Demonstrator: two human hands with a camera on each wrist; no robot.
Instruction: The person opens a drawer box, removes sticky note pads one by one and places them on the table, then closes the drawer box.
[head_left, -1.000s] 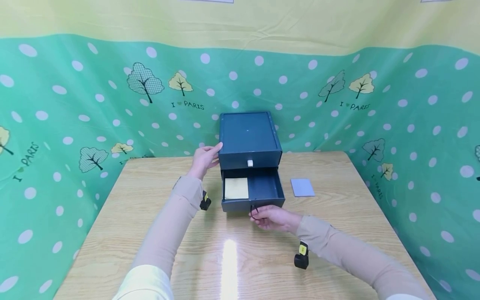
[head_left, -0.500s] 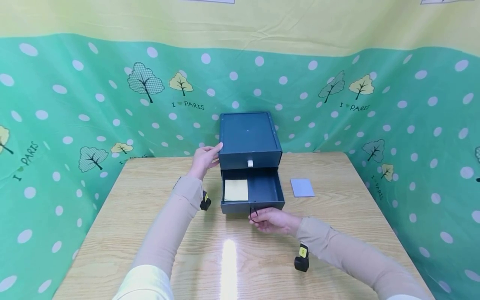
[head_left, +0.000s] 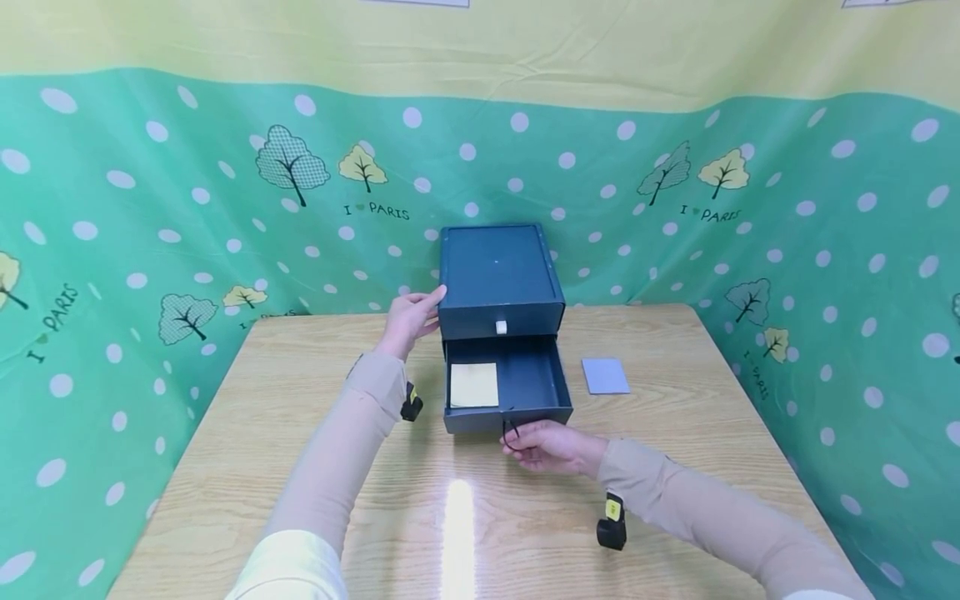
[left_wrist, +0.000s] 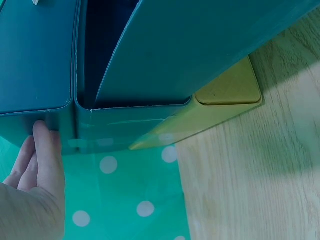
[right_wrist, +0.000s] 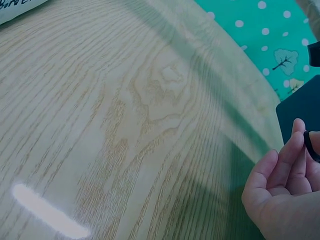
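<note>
A dark blue drawer unit point(head_left: 498, 265) stands at the back of the table, its upper drawer closed with a small white knob point(head_left: 501, 327). Below it, the lower drawer point(head_left: 528, 383) is pulled out, with a pale yellow paper pad point(head_left: 474, 386) in its left half. My left hand point(head_left: 410, 319) rests against the unit's upper left side; in the left wrist view its fingers point(left_wrist: 46, 155) lie fairly straight along that wall. At the lower drawer's front, my right hand point(head_left: 553, 446) pinches a black loop pull point(head_left: 510, 434), also seen in the right wrist view.
A lavender paper square point(head_left: 605, 376) lies on the wooden table point(head_left: 315, 417) right of the drawers. In the left wrist view, a yellow box-like section point(left_wrist: 231, 87) sits below the blue ones. A patterned green curtain point(head_left: 360, 267) hangs close behind and along both sides.
The lower drawer has slid slightly farther out toward me, together with the pad in it and my right hand on the loop. My left hand has stayed in place.
</note>
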